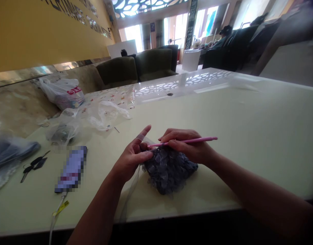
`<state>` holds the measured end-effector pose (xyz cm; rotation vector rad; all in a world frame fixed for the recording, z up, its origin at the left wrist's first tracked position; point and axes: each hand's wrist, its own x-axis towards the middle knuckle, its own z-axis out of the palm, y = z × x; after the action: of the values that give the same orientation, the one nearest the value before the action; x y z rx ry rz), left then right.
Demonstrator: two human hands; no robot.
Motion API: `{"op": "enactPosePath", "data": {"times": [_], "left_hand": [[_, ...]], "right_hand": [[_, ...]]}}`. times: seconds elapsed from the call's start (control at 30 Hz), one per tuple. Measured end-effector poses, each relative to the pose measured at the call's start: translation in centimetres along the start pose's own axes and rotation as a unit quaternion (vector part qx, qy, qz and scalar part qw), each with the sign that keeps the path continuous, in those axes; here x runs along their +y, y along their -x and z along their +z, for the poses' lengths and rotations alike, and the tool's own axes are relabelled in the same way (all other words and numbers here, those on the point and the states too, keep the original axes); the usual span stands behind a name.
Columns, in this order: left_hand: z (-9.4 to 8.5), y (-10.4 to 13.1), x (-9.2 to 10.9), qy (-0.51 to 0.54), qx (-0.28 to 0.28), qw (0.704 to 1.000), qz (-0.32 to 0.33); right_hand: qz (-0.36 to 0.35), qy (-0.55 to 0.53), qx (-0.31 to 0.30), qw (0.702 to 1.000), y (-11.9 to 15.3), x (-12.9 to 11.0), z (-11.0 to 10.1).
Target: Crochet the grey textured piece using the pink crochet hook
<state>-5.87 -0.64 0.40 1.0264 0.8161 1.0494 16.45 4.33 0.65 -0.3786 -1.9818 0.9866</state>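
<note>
A dark grey, ruffled piece of crochet-like work (169, 170) rests on the pale table near its front edge. My left hand (134, 154) pinches its upper left corner between thumb and fingers, with the index finger raised. A sheer grey ribbon (130, 194) passes over that raised finger and hangs down past the table edge. In my right hand (189, 146) is a pink hook (202, 139), held like a pen. The hook's tip points left and lies at the top edge of the grey piece, close to my left fingertips.
On the left are keys (33, 165), a blurred-out phone (72, 168) with a white cable (53, 221), and clear plastic bags (102, 115). Behind them stands a white carrier bag (63, 92). Green chairs (155, 63) and a seated person (224, 35) are farther back.
</note>
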Motion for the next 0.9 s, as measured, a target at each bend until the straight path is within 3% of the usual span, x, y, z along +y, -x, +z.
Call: {"op": "enactPosePath", "data": {"times": [0.3,0.63,0.77,0.9], "left_hand": [[-0.3,-0.1,0.3,-0.013,0.01,0.999,0.027],[0.5,0.1,-0.3,-0.138,0.113,0.977,0.116],[1.3,0.2,-0.8,-0.206,0.168,0.952,0.153],[1.9,0.0,-1.6,-0.139,0.194,0.961,0.138]], "right_hand": [[-0.019,0.009,-0.125,0.992,-0.7,-1.2,-1.8],[-0.065,0.153,-0.14,0.976,-0.7,-1.7,-1.5],[-0.129,0.33,-0.106,0.929,-0.5,-0.6,-0.1],[-0.194,0.502,0.023,0.843,0.1,0.6,2.4]]}}
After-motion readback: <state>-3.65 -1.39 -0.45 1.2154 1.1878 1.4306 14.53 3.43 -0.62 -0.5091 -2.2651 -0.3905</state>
